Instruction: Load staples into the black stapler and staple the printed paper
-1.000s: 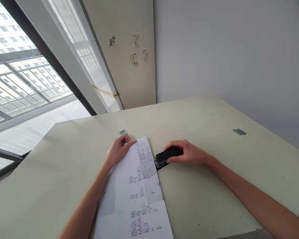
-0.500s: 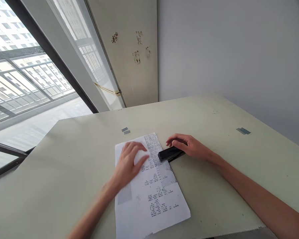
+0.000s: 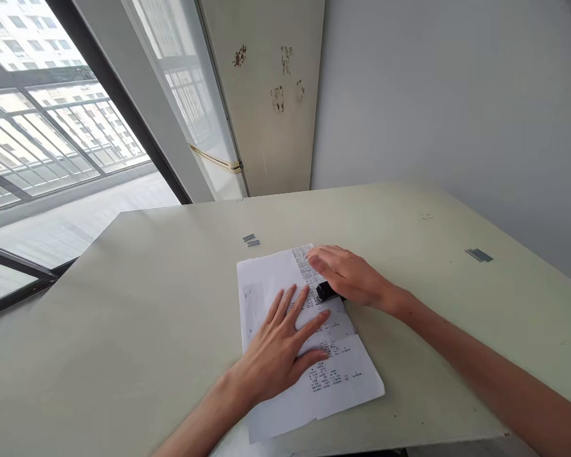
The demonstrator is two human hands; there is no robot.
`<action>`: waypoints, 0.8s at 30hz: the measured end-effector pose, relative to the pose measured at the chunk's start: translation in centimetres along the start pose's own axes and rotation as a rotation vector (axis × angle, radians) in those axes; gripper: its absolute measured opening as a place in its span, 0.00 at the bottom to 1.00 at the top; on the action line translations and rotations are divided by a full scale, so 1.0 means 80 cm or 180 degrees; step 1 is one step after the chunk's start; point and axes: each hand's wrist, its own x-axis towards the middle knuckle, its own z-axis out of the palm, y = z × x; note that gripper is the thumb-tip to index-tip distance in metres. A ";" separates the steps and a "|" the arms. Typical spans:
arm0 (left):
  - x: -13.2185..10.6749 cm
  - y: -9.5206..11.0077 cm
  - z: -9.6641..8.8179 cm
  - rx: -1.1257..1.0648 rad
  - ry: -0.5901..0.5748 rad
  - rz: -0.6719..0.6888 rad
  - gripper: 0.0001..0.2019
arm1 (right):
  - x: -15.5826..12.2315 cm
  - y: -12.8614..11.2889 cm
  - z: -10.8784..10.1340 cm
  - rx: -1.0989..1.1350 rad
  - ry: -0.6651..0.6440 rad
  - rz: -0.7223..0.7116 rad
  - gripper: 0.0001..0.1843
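A stack of printed paper sheets (image 3: 352,393) lies on the table with its edges slightly uneven. My left hand (image 3: 280,343) rests flat on the sheets with its fingers spread. At their right edge sits a black stapler (image 3: 324,291), its front end over the print. My right hand (image 3: 345,273) lies on top of the stapler, palm down, fingers and thumb stretched forward over the paper. It covers most of the stapler, whose rear part is hidden.
The pale table (image 3: 171,304) has grey tape strips (image 3: 251,240) beyond the paper and more grey strips (image 3: 479,255) at the right. Behind it stand a worn fridge (image 3: 266,139) and a grey wall (image 3: 433,95). A window (image 3: 52,127) is at the left.
My left hand has come down from above the sheets and now lies flat, fingers spread. My right hand has moved forward over the stapler, its fingers straighter. The view has shifted slightly.
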 end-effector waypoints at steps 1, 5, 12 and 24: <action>0.001 0.001 0.001 -0.0009 0.0021 0.0000 0.30 | 0.000 -0.002 0.002 -0.0071 -0.0044 0.0003 0.33; 0.002 0.002 0.007 -0.0065 0.0114 -0.0004 0.29 | 0.001 -0.004 0.008 -0.0274 -0.0121 0.0088 0.35; 0.002 0.005 0.015 -0.0187 0.0198 -0.0035 0.29 | 0.001 -0.001 0.012 -0.0342 -0.0209 0.0355 0.37; 0.004 0.008 0.020 -0.0290 0.0228 -0.0092 0.28 | 0.001 -0.005 0.020 -0.0623 -0.0167 0.0364 0.35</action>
